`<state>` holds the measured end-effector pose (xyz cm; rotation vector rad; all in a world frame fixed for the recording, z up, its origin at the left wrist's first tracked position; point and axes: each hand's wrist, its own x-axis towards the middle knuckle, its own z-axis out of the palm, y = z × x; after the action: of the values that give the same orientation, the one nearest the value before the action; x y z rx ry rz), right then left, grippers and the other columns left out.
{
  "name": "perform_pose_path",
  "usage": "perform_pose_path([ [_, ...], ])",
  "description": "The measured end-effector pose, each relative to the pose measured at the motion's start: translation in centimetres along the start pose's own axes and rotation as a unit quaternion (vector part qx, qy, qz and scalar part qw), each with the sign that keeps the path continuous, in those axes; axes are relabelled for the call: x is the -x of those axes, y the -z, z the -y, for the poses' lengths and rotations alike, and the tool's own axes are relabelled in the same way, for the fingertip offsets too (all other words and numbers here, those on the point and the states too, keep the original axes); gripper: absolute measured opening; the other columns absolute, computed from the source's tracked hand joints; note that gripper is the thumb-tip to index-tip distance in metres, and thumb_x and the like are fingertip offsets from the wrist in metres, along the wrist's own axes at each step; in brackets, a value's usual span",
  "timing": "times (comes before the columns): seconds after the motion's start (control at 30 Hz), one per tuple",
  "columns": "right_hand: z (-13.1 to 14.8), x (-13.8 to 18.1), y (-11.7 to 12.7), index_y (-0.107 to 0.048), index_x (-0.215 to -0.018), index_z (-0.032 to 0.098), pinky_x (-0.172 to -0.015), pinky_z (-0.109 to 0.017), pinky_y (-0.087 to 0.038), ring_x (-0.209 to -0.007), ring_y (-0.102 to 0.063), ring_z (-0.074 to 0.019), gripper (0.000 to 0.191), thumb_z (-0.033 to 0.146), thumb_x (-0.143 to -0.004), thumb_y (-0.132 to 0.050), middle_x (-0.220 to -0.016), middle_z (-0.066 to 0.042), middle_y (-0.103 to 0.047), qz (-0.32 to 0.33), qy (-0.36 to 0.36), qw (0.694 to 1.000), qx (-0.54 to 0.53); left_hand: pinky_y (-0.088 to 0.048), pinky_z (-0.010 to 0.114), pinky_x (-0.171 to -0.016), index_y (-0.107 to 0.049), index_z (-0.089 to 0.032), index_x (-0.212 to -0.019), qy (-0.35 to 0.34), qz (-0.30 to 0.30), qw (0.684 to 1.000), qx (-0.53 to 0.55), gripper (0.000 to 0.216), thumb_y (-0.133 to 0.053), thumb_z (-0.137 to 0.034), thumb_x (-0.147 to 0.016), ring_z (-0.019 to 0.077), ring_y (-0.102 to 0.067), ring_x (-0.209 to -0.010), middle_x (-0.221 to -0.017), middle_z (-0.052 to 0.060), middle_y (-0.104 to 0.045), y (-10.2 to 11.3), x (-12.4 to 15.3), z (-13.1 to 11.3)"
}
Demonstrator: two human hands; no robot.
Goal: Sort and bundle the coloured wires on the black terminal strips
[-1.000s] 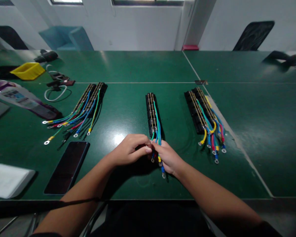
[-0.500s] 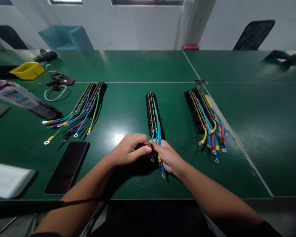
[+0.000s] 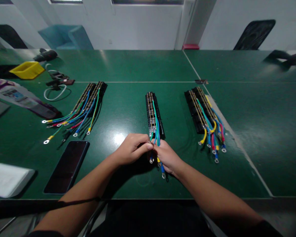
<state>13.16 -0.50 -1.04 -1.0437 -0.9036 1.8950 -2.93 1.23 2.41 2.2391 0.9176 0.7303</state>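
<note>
In the middle of the table lies a black terminal block strip (image 3: 151,112) with brass-coloured rows, pointing away from me. Green and blue wires (image 3: 158,130) run along it towards me. My right hand (image 3: 169,157) is closed round the wire bundle just below the strip's near end. Below that grip hang ring terminals (image 3: 163,175) with blue and yellow sleeves. My left hand (image 3: 133,148) pinches thumb against fingers where a short green wire comes down, meeting the right hand's fingertips. The exact spot in the pinch is hidden.
Wired terminal strips lie to the left (image 3: 95,95) and right (image 3: 198,108), their ring-ended wires fanned towards me. At left are a phone (image 3: 66,167), a white box (image 3: 10,180), a lying bottle (image 3: 24,98), a yellow bin (image 3: 27,70) and a white cable (image 3: 55,98).
The near end of the middle strip and its wires have shifted slightly. The left fingertips have drawn closer to the right hand's. The right hand keeps its hold on the wires.
</note>
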Motion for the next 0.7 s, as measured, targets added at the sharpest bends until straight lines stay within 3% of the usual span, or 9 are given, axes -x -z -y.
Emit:
perform_pose_path([
  [0.27, 0.37, 0.23, -0.32, -0.053, -0.071, 0.016, -0.054, -0.023, -0.034, -0.057, -0.044, -0.0089, 0.037, 0.042, -0.064, -0.078, -0.062, 0.004, -0.051, -0.010, -0.024, 0.998, -0.052, -0.037, 0.023, -0.062, -0.057, -0.016, -0.076, -0.032, -0.008, 0.999, -0.023, 0.029, -0.043, -0.033, -0.095, 0.0110, -0.053, -0.064, -0.069, 0.000, -0.059, 0.08, 0.21, 0.06],
  [0.53, 0.05, 0.01, -0.19, -0.054, -0.068, 0.016, -0.054, -0.024, -0.034, -0.056, -0.043, -0.0093, 0.033, 0.041, -0.069, -0.075, -0.061, 0.003, -0.051, 0.001, 0.012, 1.000, -0.011, -0.031, 0.021, -0.055, -0.051, -0.015, -0.070, 0.038, -0.020, 0.999, -0.026, 0.032, -0.042, -0.033, -0.095, 0.0090, -0.047, -0.055, -0.060, -0.003, -0.052, -0.39, -0.05, -0.28],
  [0.7, 0.05, -0.02, -0.13, -0.054, -0.069, 0.016, -0.056, -0.024, -0.035, -0.057, -0.043, -0.0095, 0.031, 0.039, -0.070, -0.074, -0.061, 0.004, -0.050, 0.006, 0.018, 1.000, -0.009, -0.031, 0.022, -0.056, -0.050, -0.016, -0.072, 0.045, -0.015, 0.999, -0.015, 0.033, -0.040, -0.036, -0.096, 0.0095, -0.047, -0.057, -0.062, -0.002, -0.052, -0.28, 0.16, -0.21],
])
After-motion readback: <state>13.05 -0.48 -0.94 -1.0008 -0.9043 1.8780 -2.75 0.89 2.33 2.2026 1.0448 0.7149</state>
